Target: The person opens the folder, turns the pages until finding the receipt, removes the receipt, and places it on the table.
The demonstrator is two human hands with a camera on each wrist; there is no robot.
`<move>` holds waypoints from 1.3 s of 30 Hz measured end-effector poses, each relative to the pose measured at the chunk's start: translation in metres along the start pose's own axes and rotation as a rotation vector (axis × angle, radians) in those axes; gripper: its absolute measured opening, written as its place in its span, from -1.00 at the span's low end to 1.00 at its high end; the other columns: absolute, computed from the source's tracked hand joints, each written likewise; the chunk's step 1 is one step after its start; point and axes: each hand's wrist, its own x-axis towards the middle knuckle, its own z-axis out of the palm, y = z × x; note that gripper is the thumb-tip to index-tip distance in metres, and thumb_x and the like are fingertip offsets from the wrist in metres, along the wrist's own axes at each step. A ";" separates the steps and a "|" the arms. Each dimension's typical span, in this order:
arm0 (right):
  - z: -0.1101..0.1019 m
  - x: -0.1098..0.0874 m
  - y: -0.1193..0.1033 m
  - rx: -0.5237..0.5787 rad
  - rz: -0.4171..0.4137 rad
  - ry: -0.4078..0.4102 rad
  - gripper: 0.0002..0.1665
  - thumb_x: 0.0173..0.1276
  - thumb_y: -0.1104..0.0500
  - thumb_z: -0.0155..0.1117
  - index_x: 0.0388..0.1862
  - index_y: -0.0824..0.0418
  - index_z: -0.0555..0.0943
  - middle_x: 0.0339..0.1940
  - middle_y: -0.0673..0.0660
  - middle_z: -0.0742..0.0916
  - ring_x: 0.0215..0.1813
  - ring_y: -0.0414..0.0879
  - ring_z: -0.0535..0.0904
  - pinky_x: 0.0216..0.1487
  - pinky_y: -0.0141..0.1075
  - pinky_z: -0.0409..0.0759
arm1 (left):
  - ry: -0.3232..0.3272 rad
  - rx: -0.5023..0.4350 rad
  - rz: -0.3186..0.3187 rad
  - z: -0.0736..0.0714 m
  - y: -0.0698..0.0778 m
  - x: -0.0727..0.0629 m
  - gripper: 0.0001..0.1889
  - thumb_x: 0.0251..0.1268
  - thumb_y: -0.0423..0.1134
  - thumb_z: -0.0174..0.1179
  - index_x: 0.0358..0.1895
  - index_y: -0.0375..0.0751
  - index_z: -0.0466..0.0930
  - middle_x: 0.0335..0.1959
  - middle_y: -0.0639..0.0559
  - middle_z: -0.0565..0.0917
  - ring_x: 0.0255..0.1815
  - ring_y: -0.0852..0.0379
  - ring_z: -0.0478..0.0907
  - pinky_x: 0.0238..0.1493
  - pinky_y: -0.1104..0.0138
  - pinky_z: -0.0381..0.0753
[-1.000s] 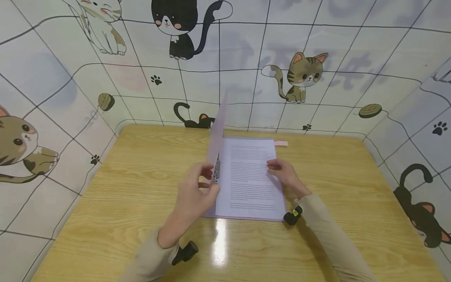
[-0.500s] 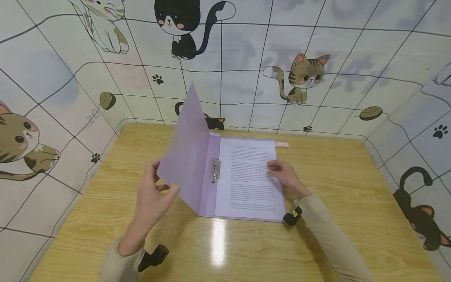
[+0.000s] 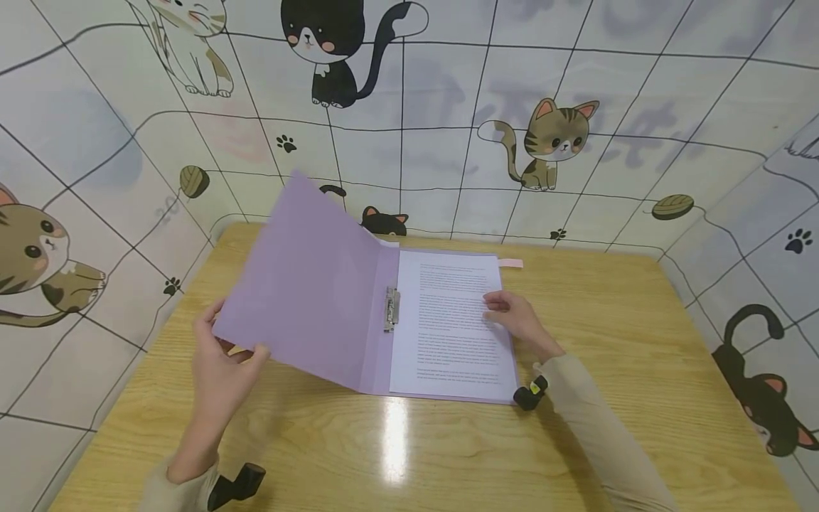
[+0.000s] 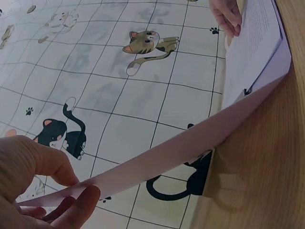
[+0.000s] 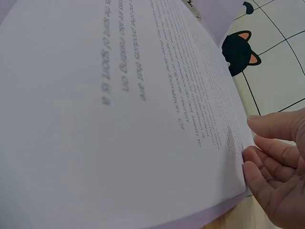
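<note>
A purple folder (image 3: 307, 284) lies spread on the table, its front cover raised and tilted to the left. My left hand (image 3: 224, 373) pinches the cover's outer edge; the left wrist view shows thumb and fingers on either side of the cover (image 4: 167, 152). Printed sheets (image 3: 454, 327) lie flat in the folder's right half, beside a metal clip (image 3: 392, 309) near the spine. At the sheets' right edge, my right hand (image 3: 518, 320) rests with its fingers loosely bent. In the right wrist view its fingertips touch the edge of the paper (image 5: 119, 157).
A pink tab (image 3: 510, 263) sticks out past the folder's upper right. The wooden table (image 3: 614, 313) runs back to a wall covering (image 3: 441, 163) printed with cats and grid lines. A black wrist camera (image 3: 531, 393) sits close to the folder's lower right corner.
My left hand has moved left, swinging the folder's cover over from nearly upright to a leftward tilt, which uncovers the clip. The right hand has stayed in place.
</note>
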 end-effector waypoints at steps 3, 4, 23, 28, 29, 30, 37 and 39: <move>0.000 0.000 0.001 -0.010 -0.009 -0.002 -0.55 0.24 0.27 0.24 0.12 0.33 0.48 0.09 0.30 0.59 0.14 0.14 0.48 0.16 -0.04 0.41 | 0.011 0.021 -0.087 -0.007 -0.010 0.000 -0.19 -0.01 -0.60 0.13 0.38 -0.25 0.00 0.09 -0.13 0.35 -0.23 0.45 0.46 -0.36 0.61 0.52; 0.000 0.000 0.001 -0.013 -0.011 -0.002 -0.55 0.24 0.27 0.24 0.12 0.33 0.48 0.09 0.30 0.59 0.14 0.14 0.48 0.16 -0.04 0.41 | 0.012 0.030 -0.108 -0.009 -0.013 0.000 -0.19 -0.01 -0.60 0.14 0.38 -0.24 0.01 0.09 -0.14 0.36 -0.23 0.47 0.45 -0.36 0.61 0.53; -0.001 -0.002 -0.001 -0.013 -0.014 -0.019 -0.55 0.26 0.26 0.23 0.13 0.33 0.47 0.10 0.31 0.58 0.16 0.16 0.46 0.17 -0.03 0.40 | -0.242 0.409 -0.318 -0.039 -0.088 0.012 -0.13 -0.02 -0.25 0.38 0.22 -0.74 0.07 0.09 -0.63 0.29 0.09 -0.46 0.28 0.10 -0.17 0.28; 0.000 -0.002 -0.001 -0.012 -0.028 -0.023 -0.55 0.25 0.27 0.23 0.12 0.36 0.48 0.10 0.32 0.58 0.15 0.16 0.47 0.17 -0.03 0.40 | -0.320 0.451 -0.356 -0.039 -0.103 0.015 -0.11 0.01 -0.20 0.36 0.22 -0.78 0.06 0.12 -0.69 0.25 0.12 -0.54 0.25 0.12 -0.20 0.28; 0.000 -0.002 -0.001 -0.013 -0.028 -0.024 -0.55 0.25 0.26 0.23 0.13 0.35 0.48 0.10 0.32 0.58 0.15 0.16 0.47 0.17 -0.03 0.41 | -0.328 0.452 -0.359 -0.038 -0.105 0.015 -0.12 0.02 -0.20 0.35 0.21 -0.78 0.07 0.11 -0.70 0.26 0.11 -0.54 0.26 0.11 -0.20 0.30; 0.000 -0.002 -0.001 -0.012 -0.026 -0.024 -0.55 0.26 0.26 0.23 0.13 0.35 0.48 0.10 0.32 0.58 0.15 0.16 0.47 0.17 -0.03 0.40 | -0.334 0.455 -0.363 -0.038 -0.107 0.014 -0.12 0.02 -0.19 0.35 0.21 -0.78 0.07 0.11 -0.70 0.26 0.11 -0.54 0.27 0.10 -0.20 0.31; -0.001 -0.003 -0.001 -0.009 -0.046 -0.023 -0.55 0.25 0.28 0.23 0.12 0.37 0.47 0.09 0.33 0.58 0.15 0.18 0.47 0.17 -0.02 0.40 | -0.360 0.512 -0.366 -0.036 -0.111 0.012 -0.11 0.05 -0.12 0.32 0.20 -0.79 0.07 0.08 -0.69 0.23 0.03 -0.54 0.31 -0.01 -0.20 0.40; -0.002 -0.002 0.000 -0.002 -0.048 -0.030 -0.54 0.25 0.28 0.23 0.13 0.37 0.46 0.10 0.34 0.57 0.16 0.18 0.46 0.18 -0.02 0.39 | -0.368 0.536 -0.370 -0.035 -0.110 0.011 -0.10 0.06 -0.10 0.31 0.21 -0.79 0.06 0.07 -0.69 0.21 0.01 -0.54 0.31 -0.04 -0.20 0.41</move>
